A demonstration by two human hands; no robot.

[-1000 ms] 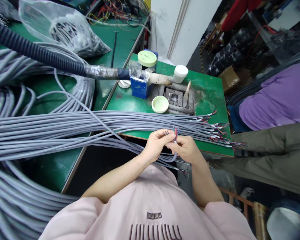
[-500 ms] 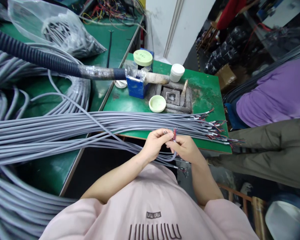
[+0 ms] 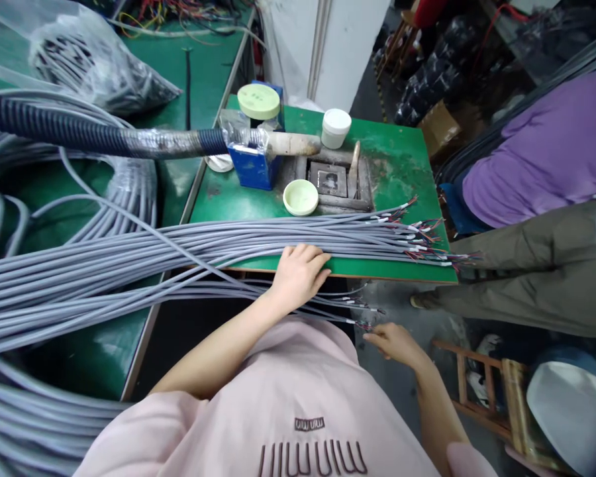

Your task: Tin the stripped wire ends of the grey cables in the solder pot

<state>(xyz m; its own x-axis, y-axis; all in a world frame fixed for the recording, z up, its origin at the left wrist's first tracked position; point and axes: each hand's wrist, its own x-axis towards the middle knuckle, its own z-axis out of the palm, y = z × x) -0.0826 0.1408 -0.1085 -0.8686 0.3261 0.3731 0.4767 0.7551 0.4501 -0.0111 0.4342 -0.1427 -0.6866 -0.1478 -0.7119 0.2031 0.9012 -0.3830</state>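
Over grey cables (image 3: 258, 233) the left hand (image 3: 299, 273) curls — right hand (image 3: 395, 342) half-closed, both holds unclear

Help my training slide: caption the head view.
Left hand over long, grey-sheathed cables; right hand near thin, multicoloured wire ends.

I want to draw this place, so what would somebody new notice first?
Probably the big bundle of grey cables running across the picture, with messy, colourful wire ends at the right of the green table. Next might be the black ribbed hose at the upper left, its pale end by a blue box, then the bright purple shirt at the far right.
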